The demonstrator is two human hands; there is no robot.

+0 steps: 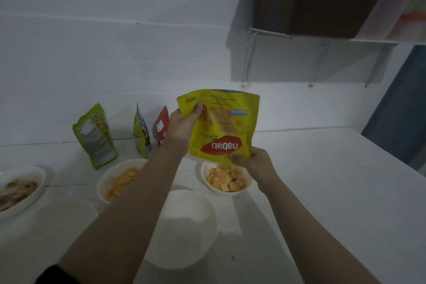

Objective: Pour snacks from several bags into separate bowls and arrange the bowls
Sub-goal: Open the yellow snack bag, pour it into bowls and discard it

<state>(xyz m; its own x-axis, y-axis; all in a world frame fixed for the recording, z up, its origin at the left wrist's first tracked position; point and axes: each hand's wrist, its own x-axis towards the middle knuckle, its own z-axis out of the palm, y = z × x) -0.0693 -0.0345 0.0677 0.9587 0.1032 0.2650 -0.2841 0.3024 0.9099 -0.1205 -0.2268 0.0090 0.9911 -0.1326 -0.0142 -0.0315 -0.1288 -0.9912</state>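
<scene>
While my left hand (182,127) pinches the upper corner of the yellow snack bag (221,124) and my right hand (251,160) grips its lower corner, the bag hangs upside down above a small white bowl (227,180) of orange pieces on the white table (334,191). Another bowl of orange pieces (117,182) sits left of my forearm, an empty bowl (184,228) nearer me, and a bowl of pale snacks (20,189) at the far left. Three more bags (95,136) stand against the wall

Glossy yellow foil-like bag (221,127), smooth white bowls (227,192), matt white table (334,191).
</scene>
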